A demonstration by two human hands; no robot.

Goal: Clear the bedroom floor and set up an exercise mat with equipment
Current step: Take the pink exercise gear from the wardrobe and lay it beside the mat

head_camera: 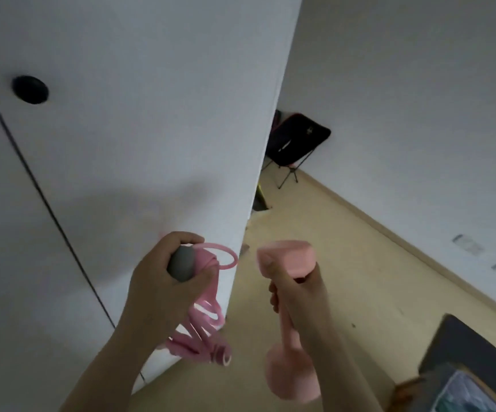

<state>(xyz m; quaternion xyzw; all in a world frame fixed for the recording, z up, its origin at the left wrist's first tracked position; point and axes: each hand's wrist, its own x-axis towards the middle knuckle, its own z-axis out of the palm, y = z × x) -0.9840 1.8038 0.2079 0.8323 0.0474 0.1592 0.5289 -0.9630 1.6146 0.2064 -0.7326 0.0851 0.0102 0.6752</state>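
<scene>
Two hands are loaded, both held in the air beside a white cupboard door (122, 129) with a black knob (30, 89) on its far left. The left hand (163, 281) is curled tight round a grey handle (182, 263), and a bundle of pink rope (203, 322), probably a skipping rope, hangs from it in loose loops just in front of the door's edge. To its right, the right hand (297, 292) is wrapped round the bar of a pink dumbbell (285, 257), held nearly upright with one head above the fist and one below. Further right, the pale floor (345, 263) runs back to a black folding chair (297, 141) in the corner. At the lower right lies what looks like a dark mat (472, 346), well apart from both hands; something lies at its near end, too blurred to name.

The risks are plain. The dangling loops could snag on the door's edge or slip out of the bundle and trail underfoot. The dumbbell is the heavier worry, since only one hand bears it. If that grip loosens, it would land on the hard floor or on a foot.
</scene>
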